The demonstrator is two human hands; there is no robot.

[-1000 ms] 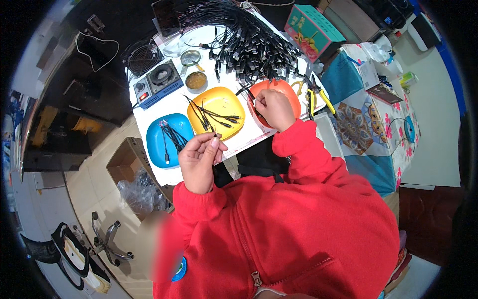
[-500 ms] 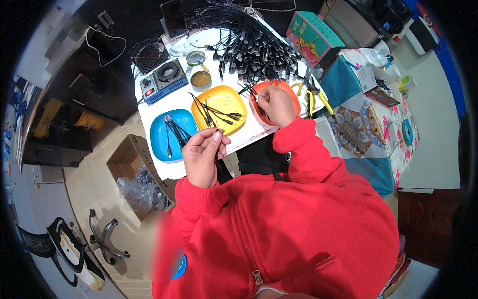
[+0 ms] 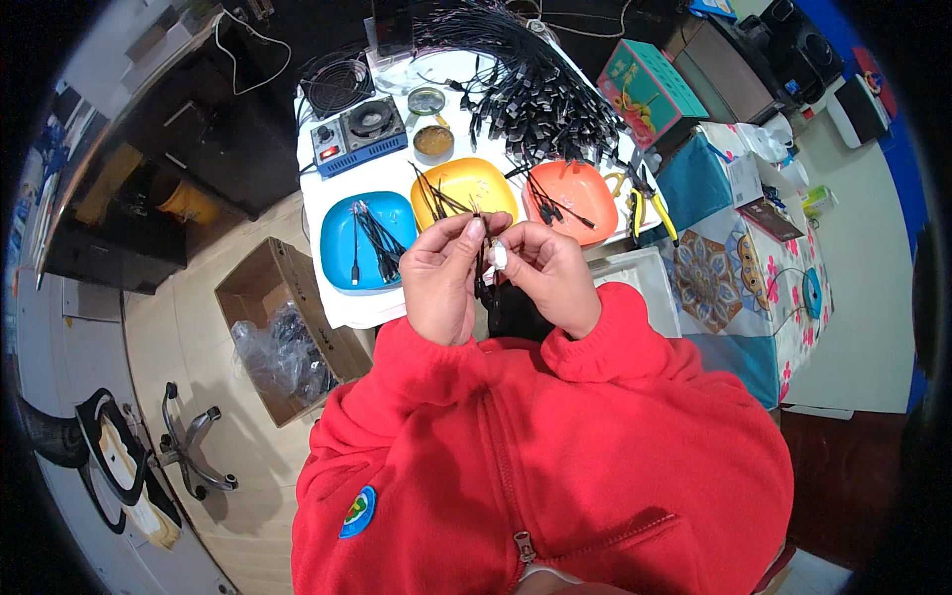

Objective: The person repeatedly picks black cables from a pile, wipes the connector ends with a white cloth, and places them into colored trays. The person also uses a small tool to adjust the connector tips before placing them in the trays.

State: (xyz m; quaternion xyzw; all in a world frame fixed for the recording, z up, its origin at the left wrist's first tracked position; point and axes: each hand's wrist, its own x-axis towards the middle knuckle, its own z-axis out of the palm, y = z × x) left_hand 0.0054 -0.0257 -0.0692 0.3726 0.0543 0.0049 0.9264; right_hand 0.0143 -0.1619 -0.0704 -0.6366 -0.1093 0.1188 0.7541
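Note:
My left hand [image 3: 441, 278] and my right hand [image 3: 550, 275] are together in front of the yellow tray. Pinched upright in my left fingertips is a thin black cable [image 3: 480, 260], its bared wire ends pointing up. My right fingers close on dark cable beside it, and a white patch [image 3: 498, 256] covers the tip of my right thumb. Several short black cables lie in the yellow tray [image 3: 496, 177], partly hidden by my hands. More black cables with plugs rest in the blue tray [image 3: 332, 248] and the orange tray [image 3: 595, 193].
A large heap of black cables [image 3: 545, 99] covers the table's back. At the left stand a blue heating device [image 3: 362, 139], a round tin [image 3: 433, 146] and a black fan [image 3: 337, 84]. Yellow-handled pliers [image 3: 650, 203] lie at the right. A cardboard box [image 3: 288, 332] is on the floor.
My right hand has come from the orange tray toward my left hand, bringing cable with it. The view has shifted slightly; the left hand still pinches its cable.

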